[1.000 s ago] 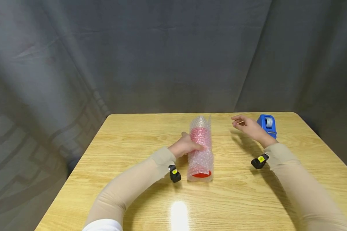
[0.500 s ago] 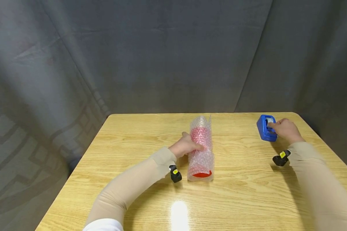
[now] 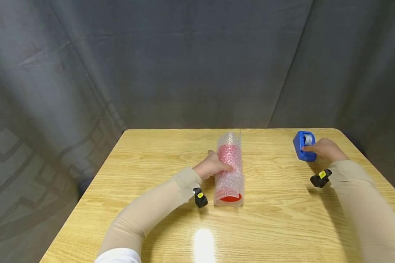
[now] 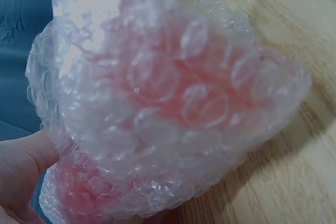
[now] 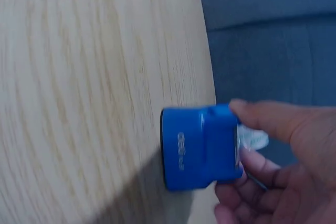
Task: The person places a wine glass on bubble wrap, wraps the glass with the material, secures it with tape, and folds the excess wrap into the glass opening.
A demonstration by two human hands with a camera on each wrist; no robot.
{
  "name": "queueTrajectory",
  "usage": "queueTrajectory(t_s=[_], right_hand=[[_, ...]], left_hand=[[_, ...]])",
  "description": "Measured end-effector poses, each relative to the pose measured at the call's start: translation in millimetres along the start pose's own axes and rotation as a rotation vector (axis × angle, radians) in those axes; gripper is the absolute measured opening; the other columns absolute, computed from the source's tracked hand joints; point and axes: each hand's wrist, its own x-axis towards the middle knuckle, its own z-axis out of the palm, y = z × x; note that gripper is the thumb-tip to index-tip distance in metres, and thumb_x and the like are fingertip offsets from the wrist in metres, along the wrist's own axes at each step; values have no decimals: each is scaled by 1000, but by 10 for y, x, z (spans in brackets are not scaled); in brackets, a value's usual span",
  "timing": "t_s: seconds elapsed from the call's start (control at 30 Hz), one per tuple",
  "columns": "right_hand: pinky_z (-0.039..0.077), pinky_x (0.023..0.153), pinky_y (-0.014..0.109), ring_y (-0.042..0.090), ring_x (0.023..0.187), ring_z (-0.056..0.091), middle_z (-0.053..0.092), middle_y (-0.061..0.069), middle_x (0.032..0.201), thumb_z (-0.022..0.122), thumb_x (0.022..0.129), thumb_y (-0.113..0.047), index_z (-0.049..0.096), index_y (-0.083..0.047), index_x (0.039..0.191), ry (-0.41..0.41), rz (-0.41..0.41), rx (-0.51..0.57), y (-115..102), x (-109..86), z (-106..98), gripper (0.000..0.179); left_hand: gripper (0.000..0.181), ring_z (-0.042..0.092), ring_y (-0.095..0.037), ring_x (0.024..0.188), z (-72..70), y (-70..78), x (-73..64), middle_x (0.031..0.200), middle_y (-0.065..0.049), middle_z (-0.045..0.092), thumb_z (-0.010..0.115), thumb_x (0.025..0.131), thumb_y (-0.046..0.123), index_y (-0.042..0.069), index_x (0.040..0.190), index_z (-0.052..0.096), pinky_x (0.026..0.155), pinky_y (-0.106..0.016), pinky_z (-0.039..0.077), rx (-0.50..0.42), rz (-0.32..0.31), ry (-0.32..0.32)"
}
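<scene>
A roll of bubble wrap (image 3: 229, 184) lies lengthwise at the middle of the table, with a red object (image 3: 231, 198) showing through its near end. My left hand (image 3: 212, 166) holds the roll from its left side, thumb laid across the top. In the left wrist view the loose wrap edge (image 4: 157, 77) fills most of the picture and hides most of the fingers. Over at the right, my right hand (image 3: 326, 149) grips the front of a blue tape dispenser (image 5: 184, 148). Its thumb is at one edge and its fingers curl at the other, near the clear tape roll (image 5: 254, 139).
The wooden table (image 3: 145, 157) has a rounded back edge, and the tape dispenser stands near its back right corner. Behind it hangs a dark grey curtain (image 3: 197, 73). A small black camera is worn on each wrist.
My right hand has moved right to the tape dispenser, then slid slightly towards its near end. The left hand and the wrapped roll have stayed in place.
</scene>
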Motion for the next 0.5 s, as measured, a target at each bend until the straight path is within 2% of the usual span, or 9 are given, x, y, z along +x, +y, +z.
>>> queueTrajectory(t_s=[0.17,0.23,0.37,0.43,0.5], right_hand=[[48,87,61,51,99,54,47,45,117,62,90,-34,37,31,122,48,61,-109,-203,-80,-1,76],[51,84,59,50,97,55,48,44,117,61,91,-28,38,29,123,77,83,-167,-283,-86,25,70],[55,69,50,40,83,58,55,39,108,57,91,-20,45,26,119,139,107,-263,-410,-60,100,55],[55,65,47,37,79,57,56,36,104,54,91,-17,46,25,118,153,121,-268,-457,-50,130,51],[54,66,46,37,81,55,54,35,105,49,92,-17,44,25,120,151,156,-260,-495,-43,149,50]], left_hand=[[118,47,-32,126,0,6,2,146,-25,34,79,79,17,-2,150,-12,105,-42,44,19,4,6],[118,46,-33,126,-1,4,0,146,-26,34,79,79,16,-3,150,-13,105,-43,44,15,4,7],[118,47,-34,126,1,-3,-2,146,-26,34,80,78,15,-3,150,-13,104,-43,44,5,1,9],[118,46,-34,126,2,-4,-1,145,-26,34,80,78,15,-3,150,-12,104,-43,44,4,0,10],[118,46,-34,126,1,-3,2,145,-26,35,80,78,16,-3,150,-12,105,-43,44,5,-1,10]])
